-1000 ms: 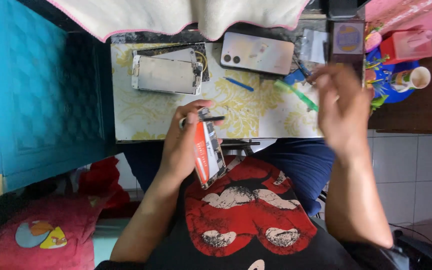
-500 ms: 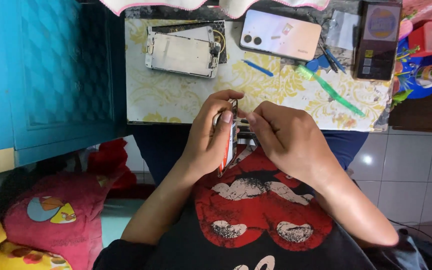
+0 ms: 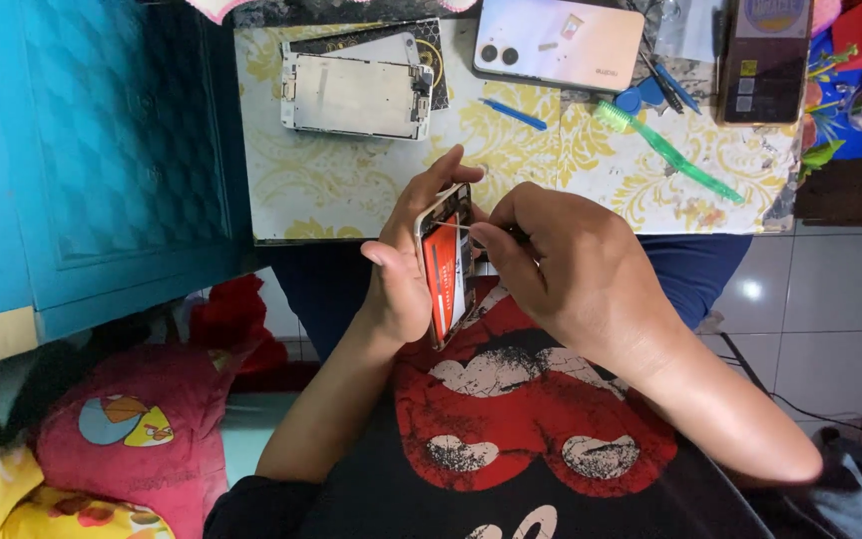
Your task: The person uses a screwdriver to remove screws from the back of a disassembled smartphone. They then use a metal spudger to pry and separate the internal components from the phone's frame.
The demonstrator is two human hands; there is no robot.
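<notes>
My left hand [image 3: 406, 265] grips an opened phone body [image 3: 446, 265] on edge, its red-orange battery facing right. My right hand [image 3: 571, 274] is beside it, fingertips pinched on a thin white strip at the phone's upper end; a small dark tool seems to sit in the fingers. Both hands hover over my lap, just in front of the table [image 3: 371, 195] with its yellow patterned cover.
On the table lie a detached phone screen frame [image 3: 351, 95], a pale phone face down [image 3: 561, 45], a blue pry tool [image 3: 514, 113], a green toothbrush [image 3: 670, 155] and a dark phone [image 3: 762, 60]. A teal cabinet [image 3: 82, 150] stands left; cushions lie below left.
My right hand came back from the table's right side to the phone in my left hand. The view shifted, with the hands now lower in front of the table edge.
</notes>
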